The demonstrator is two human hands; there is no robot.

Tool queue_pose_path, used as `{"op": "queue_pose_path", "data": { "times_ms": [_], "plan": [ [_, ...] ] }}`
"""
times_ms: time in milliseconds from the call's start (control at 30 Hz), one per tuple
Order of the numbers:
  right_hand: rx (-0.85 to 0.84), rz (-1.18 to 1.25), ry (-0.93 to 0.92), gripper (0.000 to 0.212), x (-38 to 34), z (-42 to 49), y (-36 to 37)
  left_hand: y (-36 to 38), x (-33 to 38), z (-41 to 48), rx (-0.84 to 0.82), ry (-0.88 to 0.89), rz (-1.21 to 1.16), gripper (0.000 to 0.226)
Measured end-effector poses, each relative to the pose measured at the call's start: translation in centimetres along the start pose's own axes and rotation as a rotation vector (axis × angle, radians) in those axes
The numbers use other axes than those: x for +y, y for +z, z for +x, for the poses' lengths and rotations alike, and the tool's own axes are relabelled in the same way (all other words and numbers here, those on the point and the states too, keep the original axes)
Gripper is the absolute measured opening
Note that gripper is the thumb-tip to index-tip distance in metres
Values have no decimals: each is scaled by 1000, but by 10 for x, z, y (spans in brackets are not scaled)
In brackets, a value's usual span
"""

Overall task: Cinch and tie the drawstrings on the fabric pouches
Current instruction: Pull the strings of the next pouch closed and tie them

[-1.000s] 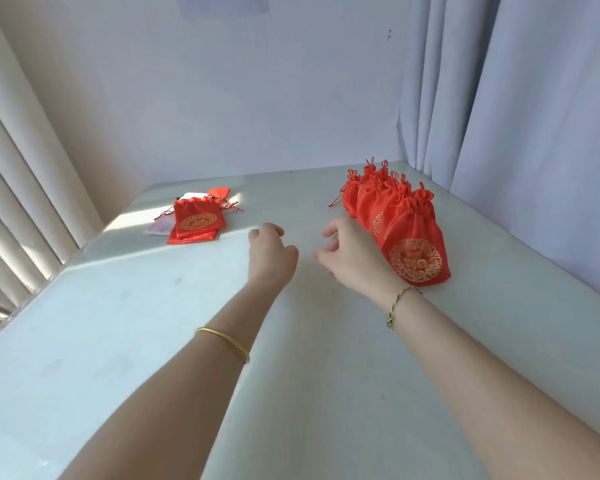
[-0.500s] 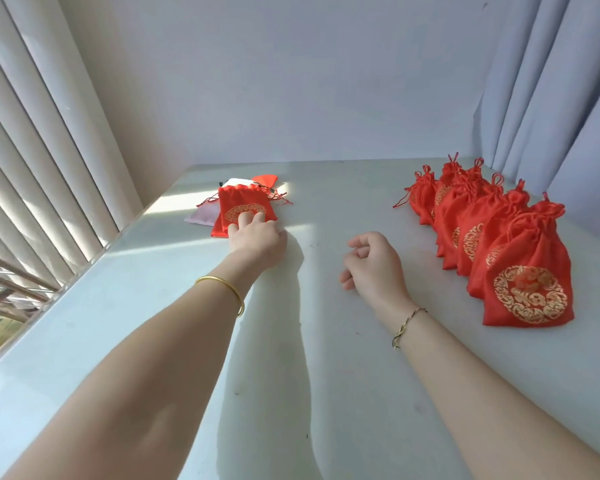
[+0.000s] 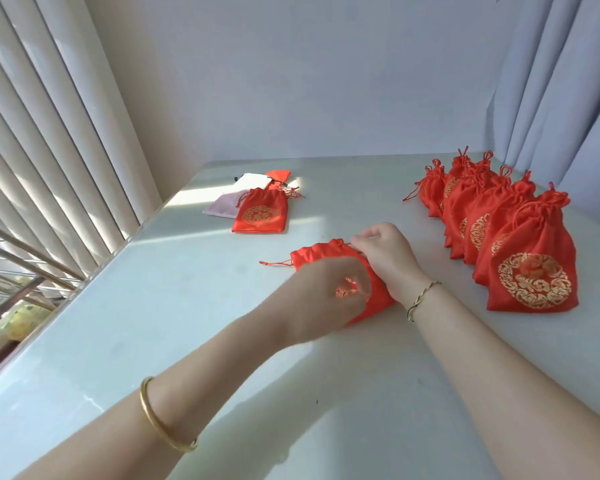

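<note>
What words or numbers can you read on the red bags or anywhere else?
No words or numbers can be read anywhere.
Gold round pattern on the nearest tied bag: too blurred to read.
Same on the flat bag.
Pattern on the middle bag: mostly covered.

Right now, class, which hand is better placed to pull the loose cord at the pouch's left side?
Left. The cord lies left of the pouch, nearest the left hand, which holds the pouch's body. The right hand pinches the pouch's mouth at the other end.
</note>
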State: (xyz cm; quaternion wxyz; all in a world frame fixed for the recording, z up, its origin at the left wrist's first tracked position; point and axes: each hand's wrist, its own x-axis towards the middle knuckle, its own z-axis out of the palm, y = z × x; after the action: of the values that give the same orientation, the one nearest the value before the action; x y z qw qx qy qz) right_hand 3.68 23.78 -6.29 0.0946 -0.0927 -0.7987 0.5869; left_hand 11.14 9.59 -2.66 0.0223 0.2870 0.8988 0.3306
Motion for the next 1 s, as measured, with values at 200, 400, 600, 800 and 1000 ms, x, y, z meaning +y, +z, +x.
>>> {"op": "queue_pose_path", "data": {
  "times_ms": [200, 400, 600, 800, 1000],
  "plan": [
    [-141, 120, -17, 57, -3, -5, -4, -9, -54, 30, 237, -458, 223, 43],
    [-247, 374, -124, 63, -15, -6, -8, -10, -70, 47, 296, -440, 67, 34],
    [-220, 432, -56, 32, -27, -5, -21, -32, -55, 48, 369, -162, -155, 4],
    [3, 23, -282, 32, -30, 1, -26, -48, -51, 47, 356, -30, -224, 12],
    [219, -323, -466, 9, -33, 2, -34, -56, -55, 43, 374, -92, -273, 22]
  ]
}}
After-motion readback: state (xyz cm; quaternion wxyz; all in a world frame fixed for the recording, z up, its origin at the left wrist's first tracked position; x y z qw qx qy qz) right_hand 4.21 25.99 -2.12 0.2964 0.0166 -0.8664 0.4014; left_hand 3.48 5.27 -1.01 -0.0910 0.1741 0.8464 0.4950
